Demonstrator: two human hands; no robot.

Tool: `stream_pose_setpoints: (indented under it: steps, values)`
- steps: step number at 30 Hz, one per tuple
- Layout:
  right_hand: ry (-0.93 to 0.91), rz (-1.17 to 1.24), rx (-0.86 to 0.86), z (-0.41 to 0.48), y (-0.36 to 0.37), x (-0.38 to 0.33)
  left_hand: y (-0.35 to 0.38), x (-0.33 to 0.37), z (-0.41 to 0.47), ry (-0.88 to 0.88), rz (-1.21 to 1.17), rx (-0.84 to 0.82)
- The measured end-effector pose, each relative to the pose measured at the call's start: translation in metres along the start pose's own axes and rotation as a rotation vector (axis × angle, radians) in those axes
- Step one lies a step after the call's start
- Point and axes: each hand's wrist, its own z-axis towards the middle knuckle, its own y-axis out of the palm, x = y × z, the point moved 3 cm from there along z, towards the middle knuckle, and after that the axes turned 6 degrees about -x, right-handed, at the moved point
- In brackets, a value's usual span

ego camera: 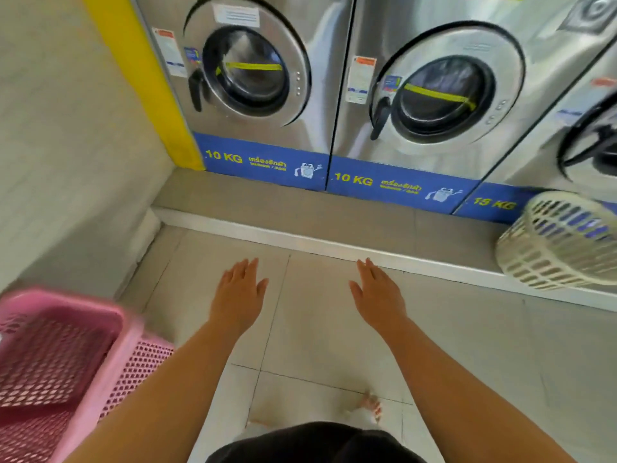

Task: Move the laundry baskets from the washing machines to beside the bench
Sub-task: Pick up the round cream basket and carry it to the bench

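Note:
A pink rectangular mesh laundry basket (63, 359) stands on the floor at the lower left, beside my left arm. A white round slatted basket (564, 242) sits tilted on the raised step at the right, in front of the third washing machine. My left hand (238, 295) and my right hand (377, 295) are stretched forward over the tiled floor, palms down, fingers straight, holding nothing. Neither hand touches a basket. No bench is in view.
Steel front-loading washing machines (253, 78) with blue "10 KG" panels line the back on a grey raised step (300, 225) with a white edge. A tiled wall (66, 128) closes the left side. My foot (370, 407) shows on the floor tiles below.

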Motion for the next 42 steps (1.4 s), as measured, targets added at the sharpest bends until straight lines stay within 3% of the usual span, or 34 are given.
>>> stream_pose_setpoints:
  steps: [13,28,42]
  values:
    - [0.325,0.198,0.123,-0.038,-0.068,0.268,0.061,0.287,0.08,0.257,0.04,-0.112]
    - [0.687,0.457,0.201,-0.027,-0.101,0.486,0.134,0.542,0.2,0.51,0.132,-0.253]
    - [0.816,0.56,0.244,0.024,-0.178,0.687,0.173,0.771,0.302,0.529,0.131,-0.374]
